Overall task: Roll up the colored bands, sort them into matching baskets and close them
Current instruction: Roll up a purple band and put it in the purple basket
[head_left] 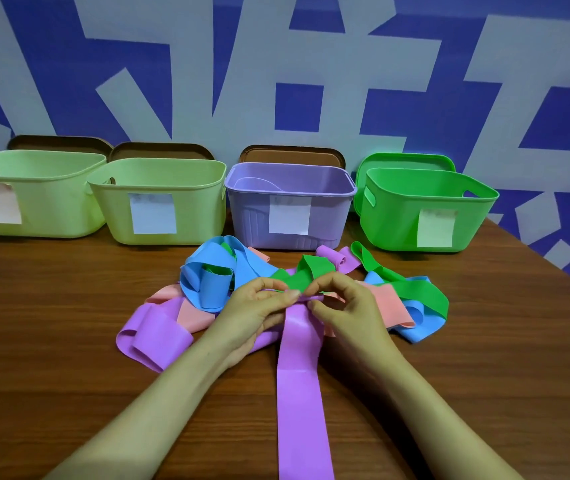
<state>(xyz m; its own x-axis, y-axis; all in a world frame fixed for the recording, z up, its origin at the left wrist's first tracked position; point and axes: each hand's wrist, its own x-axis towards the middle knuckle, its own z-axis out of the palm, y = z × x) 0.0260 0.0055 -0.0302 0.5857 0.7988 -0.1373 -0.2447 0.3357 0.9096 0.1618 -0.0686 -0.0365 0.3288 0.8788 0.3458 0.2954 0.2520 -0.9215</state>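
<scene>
- The purple band point(301, 393) lay as a flat strip across the middle of the desk point(69, 306), running from the near edge up to the two hands.
- The left hand point(259, 306) pinched the far end of the strip between thumb and curled fingers.
- The right hand point(342, 303) gripped the same end from the other side, its fingertips meeting those of the left.
- Just beyond the hands, a loose pile of bands lay toward the far edge: a blue band point(207, 282) curled on the left, a green band point(311, 268) folded behind the fingers, and a pink band point(391, 306) on the right.
- A purple loop point(159, 330) lay at the pile's left; whether it belonged to the held strip could not be told.
- Four open baskets stood in a row along the far edge: a left pale green basket point(34, 192), a second pale green basket point(159, 206), a purple basket point(290, 188) and a bright green basket point(425, 202).
- Each basket bore a paper label point(290, 216) on its front.
- A brown lid point(292, 154) stood on edge behind the purple basket, with similar ones behind the pale green pair, and a green lid point(408, 161) behind the bright green basket.
- A blue and grey patterned wall point(311, 46) rose behind.
</scene>
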